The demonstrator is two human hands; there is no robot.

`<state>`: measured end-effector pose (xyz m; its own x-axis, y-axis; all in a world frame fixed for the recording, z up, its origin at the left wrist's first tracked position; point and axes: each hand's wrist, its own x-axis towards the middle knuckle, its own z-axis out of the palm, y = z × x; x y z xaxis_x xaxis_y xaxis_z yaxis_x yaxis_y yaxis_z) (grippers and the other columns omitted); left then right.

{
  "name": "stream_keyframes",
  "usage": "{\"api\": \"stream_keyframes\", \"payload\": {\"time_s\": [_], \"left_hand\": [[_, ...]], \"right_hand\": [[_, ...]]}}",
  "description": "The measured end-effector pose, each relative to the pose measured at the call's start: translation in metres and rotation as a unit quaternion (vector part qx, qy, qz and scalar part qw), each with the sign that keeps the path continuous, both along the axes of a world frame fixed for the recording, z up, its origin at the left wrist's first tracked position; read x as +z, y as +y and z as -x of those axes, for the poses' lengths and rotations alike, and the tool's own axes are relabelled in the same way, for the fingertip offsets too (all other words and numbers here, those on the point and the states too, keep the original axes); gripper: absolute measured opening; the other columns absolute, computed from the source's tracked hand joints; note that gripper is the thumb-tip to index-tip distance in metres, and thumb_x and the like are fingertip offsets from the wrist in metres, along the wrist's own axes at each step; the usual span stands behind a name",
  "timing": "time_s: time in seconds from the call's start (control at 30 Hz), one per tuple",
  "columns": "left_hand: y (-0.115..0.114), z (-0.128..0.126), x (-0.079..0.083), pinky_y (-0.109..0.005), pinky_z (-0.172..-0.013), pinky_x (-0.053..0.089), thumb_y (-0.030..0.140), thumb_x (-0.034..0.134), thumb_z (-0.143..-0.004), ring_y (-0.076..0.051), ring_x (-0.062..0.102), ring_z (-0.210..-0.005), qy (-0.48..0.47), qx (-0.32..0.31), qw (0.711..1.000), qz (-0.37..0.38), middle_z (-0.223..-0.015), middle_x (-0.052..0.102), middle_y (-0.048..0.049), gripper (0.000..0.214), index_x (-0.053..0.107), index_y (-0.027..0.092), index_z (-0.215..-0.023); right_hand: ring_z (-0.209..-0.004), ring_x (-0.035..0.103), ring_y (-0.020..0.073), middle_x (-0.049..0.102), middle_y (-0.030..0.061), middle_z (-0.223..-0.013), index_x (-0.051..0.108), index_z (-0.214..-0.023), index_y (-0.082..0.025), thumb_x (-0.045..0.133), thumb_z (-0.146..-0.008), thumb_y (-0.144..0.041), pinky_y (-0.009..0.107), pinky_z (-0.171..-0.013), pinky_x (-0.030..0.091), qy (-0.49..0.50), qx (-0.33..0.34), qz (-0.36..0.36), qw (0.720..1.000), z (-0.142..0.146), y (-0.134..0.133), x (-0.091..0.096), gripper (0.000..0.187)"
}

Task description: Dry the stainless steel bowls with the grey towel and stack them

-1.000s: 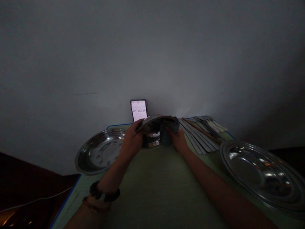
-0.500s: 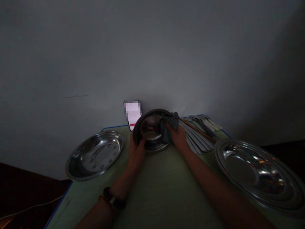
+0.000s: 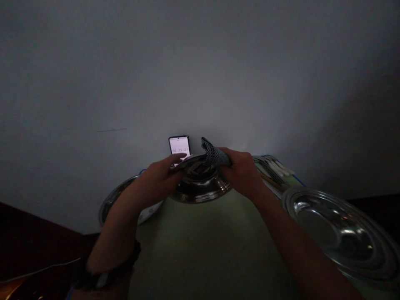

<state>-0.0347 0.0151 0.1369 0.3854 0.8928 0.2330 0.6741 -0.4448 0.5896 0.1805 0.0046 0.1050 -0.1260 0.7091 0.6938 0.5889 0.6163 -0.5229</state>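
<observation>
along the near side of the light green table (image 3: 200, 246), a bare stretch lies between the two forearms, the left wrist wearing a dark beaded bracelet (image 3: 108, 278). by the right edge sits a stack of broad shiny steel trays (image 3: 321, 229); by the left edge a wide round steel basin (image 3: 110, 204) shows partly behind the left forearm.

farther in, a shiny flared steel bowl (image 3: 203, 191) is held tilted in both hands near the far edge; whether its bottom rim touches the table, i cannot tell. the left hand (image 3: 159, 176) grips its left rim, thumb and fingers to either side. the right hand (image 3: 243, 171) is closed on a grey checked cloth (image 3: 215, 156) and presses it against the bowl's right rim.

judging by this, wiping the bowl is under way and unfinished, with setting it down still left. whether basin, trays or the white-handled metal cutlery (image 3: 283, 167) by the far right corner have had their turn, nothing shows.

at the far edge, a lit black-framed phone (image 3: 178, 146) stands against the plain grey wall (image 3: 200, 75), a timer on its screen.
</observation>
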Motion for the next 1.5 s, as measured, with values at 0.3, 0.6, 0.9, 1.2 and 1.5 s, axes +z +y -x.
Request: {"api": "stream_keyframes", "payload": {"time_s": [0.3,0.6,0.9,1.2,1.5], "left_hand": [[0.003,0.007,0.001,-0.040,-0.085,0.051,0.033,0.046,-0.084,-0.026,0.067,-0.096,-0.002,-0.042,0.999,-0.034,-0.106,0.073,-0.0053,0.035,0.068,0.028,-0.111],[0.016,-0.015,-0.013,-0.042,-0.079,0.056,0.043,0.057,-0.083,-0.027,0.067,-0.093,-0.271,0.070,0.960,0.016,-0.096,0.074,-0.0087,0.037,0.067,0.017,-0.106],[0.015,0.004,-0.002,-0.036,-0.071,0.056,0.049,0.059,-0.080,-0.025,0.069,-0.084,-0.094,0.038,0.995,0.008,-0.092,0.075,-0.0062,0.037,0.070,0.022,-0.103],[-0.008,0.004,0.012,-0.035,-0.072,0.053,0.041,0.044,-0.088,-0.024,0.069,-0.080,0.073,-0.018,0.997,0.011,-0.094,0.075,-0.0059,0.035,0.069,0.023,-0.104],[-0.012,-0.009,0.006,-0.029,-0.077,0.050,0.024,0.047,-0.082,-0.021,0.069,-0.087,0.086,-0.091,0.991,0.056,-0.097,0.075,-0.0041,0.029,0.071,0.023,-0.098]], "right_hand": [[-0.086,0.068,0.0190,0.074,0.0020,-0.096,0.068,-0.107,-0.021,0.057,-0.077,-0.012,0.032,-0.078,0.053,0.026,-0.030,-0.010,0.999,-0.001,0.000,0.007,0.033],[-0.085,0.066,0.0204,0.072,0.0091,-0.097,0.066,-0.098,-0.015,0.055,-0.083,-0.049,0.034,-0.073,0.053,0.445,-0.043,0.102,0.889,0.021,0.024,-0.026,0.038],[-0.082,0.067,0.0238,0.073,0.0104,-0.089,0.066,-0.091,-0.014,0.061,-0.076,-0.037,0.037,-0.071,0.052,0.305,-0.010,0.186,0.934,0.001,0.030,-0.032,0.029],[-0.073,0.066,0.0218,0.073,0.0070,-0.081,0.069,-0.092,-0.017,0.064,-0.079,-0.028,0.029,-0.061,0.042,-0.015,-0.114,0.106,0.988,-0.005,0.007,-0.002,0.018],[-0.065,0.064,0.0219,0.071,0.0086,-0.073,0.066,-0.094,-0.018,0.065,-0.078,-0.030,0.027,-0.055,0.033,-0.179,-0.127,0.110,0.969,0.001,0.006,-0.006,0.020]]}}
